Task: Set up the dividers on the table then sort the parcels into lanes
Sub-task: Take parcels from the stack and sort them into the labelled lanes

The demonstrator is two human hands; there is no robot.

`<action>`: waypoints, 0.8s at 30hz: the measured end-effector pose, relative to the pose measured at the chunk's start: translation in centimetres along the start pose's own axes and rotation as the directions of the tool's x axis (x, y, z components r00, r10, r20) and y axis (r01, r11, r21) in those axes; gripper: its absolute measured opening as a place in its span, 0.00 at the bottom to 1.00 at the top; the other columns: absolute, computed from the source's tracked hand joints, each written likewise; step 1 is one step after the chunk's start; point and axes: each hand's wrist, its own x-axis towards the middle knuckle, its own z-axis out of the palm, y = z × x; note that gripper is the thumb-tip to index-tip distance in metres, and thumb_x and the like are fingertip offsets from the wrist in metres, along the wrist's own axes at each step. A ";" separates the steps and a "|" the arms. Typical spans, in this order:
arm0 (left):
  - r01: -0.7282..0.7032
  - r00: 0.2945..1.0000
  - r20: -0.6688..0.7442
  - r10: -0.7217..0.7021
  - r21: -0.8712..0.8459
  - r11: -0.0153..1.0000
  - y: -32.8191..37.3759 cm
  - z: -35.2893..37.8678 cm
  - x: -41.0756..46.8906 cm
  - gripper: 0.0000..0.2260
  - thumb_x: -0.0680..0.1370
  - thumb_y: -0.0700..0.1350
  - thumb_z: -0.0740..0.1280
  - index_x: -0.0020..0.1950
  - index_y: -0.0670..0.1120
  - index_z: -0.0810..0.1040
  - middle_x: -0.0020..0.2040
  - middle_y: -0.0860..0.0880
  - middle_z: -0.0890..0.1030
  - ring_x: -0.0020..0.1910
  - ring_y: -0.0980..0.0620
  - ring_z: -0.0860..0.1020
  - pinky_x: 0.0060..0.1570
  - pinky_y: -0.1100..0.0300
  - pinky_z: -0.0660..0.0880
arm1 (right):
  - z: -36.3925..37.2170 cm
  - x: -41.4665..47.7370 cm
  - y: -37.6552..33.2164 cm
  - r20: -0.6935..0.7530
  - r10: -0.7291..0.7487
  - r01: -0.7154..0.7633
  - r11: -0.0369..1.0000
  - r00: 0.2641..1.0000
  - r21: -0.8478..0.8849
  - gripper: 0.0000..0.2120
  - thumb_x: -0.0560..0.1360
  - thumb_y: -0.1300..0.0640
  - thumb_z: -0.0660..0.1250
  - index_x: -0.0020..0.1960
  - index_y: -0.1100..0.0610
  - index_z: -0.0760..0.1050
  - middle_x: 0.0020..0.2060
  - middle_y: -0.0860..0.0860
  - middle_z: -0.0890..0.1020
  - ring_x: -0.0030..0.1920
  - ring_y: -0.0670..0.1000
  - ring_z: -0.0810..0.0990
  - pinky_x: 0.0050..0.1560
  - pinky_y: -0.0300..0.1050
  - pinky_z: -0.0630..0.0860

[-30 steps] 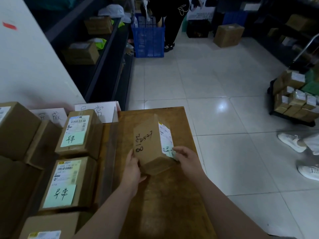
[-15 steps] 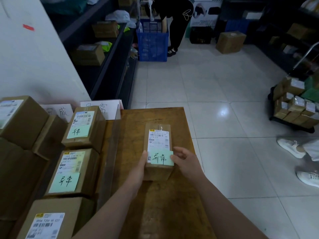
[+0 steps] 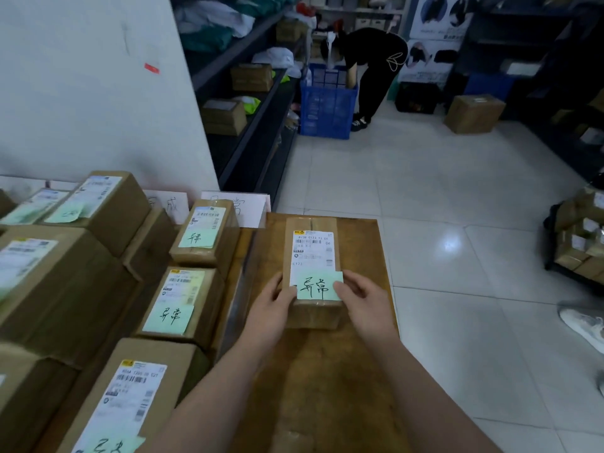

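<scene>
A brown cardboard parcel (image 3: pixel 310 253) with a white shipping label and a green handwritten note lies flat on the wooden table (image 3: pixel 362 243), in the rightmost lane. My left hand (image 3: pixel 273 308) grips its near left edge and my right hand (image 3: pixel 362 305) grips its near right edge, thumb on the green note. A clear divider (image 3: pixel 240 289) stands on edge just left of the parcel. Beyond the divider, three similar parcels (image 3: pixel 204 235) (image 3: pixel 178 305) (image 3: pixel 130 397) with green notes lie in a row.
Larger boxes (image 3: pixel 62 282) fill the lanes at the far left. White lane signs (image 3: pixel 251 207) stand against the wall. A person in black bends over a blue crate (image 3: pixel 327 103) on the tiled floor. A trolley of small boxes (image 3: pixel 578 243) and someone's shoe (image 3: pixel 585 325) are at right.
The parcel was turned from tilted on edge to label-up and laid flat on the table. Both hands stayed on its near end. The camera tilted up a little.
</scene>
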 end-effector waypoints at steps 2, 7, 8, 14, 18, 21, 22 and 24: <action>-0.091 0.994 -0.055 0.090 -0.021 0.996 1.8 -1.4 -1.2 0.19 0.81 0.53 0.62 0.73 0.57 0.67 0.62 0.56 0.78 0.55 0.58 0.78 0.53 0.63 0.79 | 1.2 -0.6 -1.9 -0.011 -0.063 0.063 0.998 0.998 0.021 0.19 0.76 0.54 0.69 0.67 0.54 0.74 0.52 0.44 0.81 0.52 0.43 0.81 0.50 0.40 0.81; -0.220 0.962 -0.173 0.212 -0.025 0.975 4.4 -6.5 -3.0 0.16 0.82 0.53 0.61 0.70 0.60 0.68 0.62 0.56 0.78 0.57 0.58 0.76 0.50 0.64 0.74 | 5.8 -2.5 -6.2 0.012 -0.140 0.138 0.984 0.990 0.111 0.17 0.76 0.57 0.69 0.64 0.52 0.75 0.49 0.42 0.82 0.50 0.42 0.82 0.44 0.35 0.81; -0.222 0.958 -0.195 0.211 -0.037 0.974 4.4 -7.7 -3.1 0.14 0.82 0.52 0.62 0.68 0.60 0.69 0.61 0.56 0.80 0.57 0.57 0.78 0.51 0.61 0.76 | 6.9 -2.9 -6.8 0.023 -0.149 0.145 0.982 0.989 0.122 0.17 0.76 0.58 0.69 0.64 0.52 0.75 0.48 0.41 0.81 0.49 0.41 0.82 0.42 0.34 0.80; -0.243 0.933 -0.286 0.218 -0.055 0.968 4.2 -15.3 -4.2 0.10 0.81 0.50 0.63 0.60 0.50 0.79 0.51 0.53 0.85 0.45 0.57 0.84 0.36 0.67 0.77 | 13.6 -5.6 -7.9 0.072 -0.149 0.140 0.983 0.986 0.115 0.17 0.76 0.59 0.69 0.65 0.57 0.75 0.47 0.43 0.82 0.44 0.37 0.82 0.39 0.31 0.78; -0.180 0.950 -0.260 0.173 -0.002 0.984 2.7 -19.7 -4.1 0.10 0.78 0.52 0.68 0.58 0.52 0.77 0.49 0.54 0.84 0.45 0.56 0.83 0.40 0.63 0.79 | 17.8 -7.0 -7.6 0.075 -0.083 0.075 0.991 0.994 0.110 0.17 0.76 0.57 0.69 0.64 0.56 0.76 0.52 0.49 0.84 0.48 0.43 0.83 0.42 0.36 0.81; -0.141 0.965 -0.221 0.139 0.007 0.990 1.4 -22.2 -3.5 0.13 0.77 0.52 0.70 0.60 0.51 0.77 0.50 0.53 0.85 0.47 0.55 0.83 0.48 0.56 0.82 | 20.2 -7.5 -7.4 0.063 -0.062 0.058 0.996 0.996 0.063 0.19 0.76 0.56 0.69 0.66 0.56 0.75 0.54 0.49 0.83 0.48 0.42 0.82 0.45 0.37 0.81; -0.132 0.969 -0.209 0.130 0.006 0.991 1.1 -22.8 -3.2 0.13 0.77 0.51 0.70 0.61 0.51 0.77 0.50 0.52 0.85 0.48 0.54 0.84 0.50 0.54 0.82 | 20.9 -7.6 -7.2 0.055 -0.057 0.055 0.997 0.997 0.049 0.19 0.76 0.55 0.69 0.66 0.56 0.75 0.54 0.49 0.83 0.48 0.42 0.82 0.45 0.37 0.81; -0.120 0.975 -0.186 0.120 0.011 0.993 0.5 -23.9 -2.6 0.15 0.77 0.51 0.71 0.62 0.50 0.77 0.51 0.52 0.85 0.49 0.53 0.83 0.51 0.52 0.82 | 22.1 -7.6 -6.8 0.041 -0.038 0.037 0.999 0.998 0.033 0.18 0.76 0.54 0.69 0.66 0.56 0.75 0.54 0.49 0.83 0.48 0.42 0.82 0.45 0.37 0.81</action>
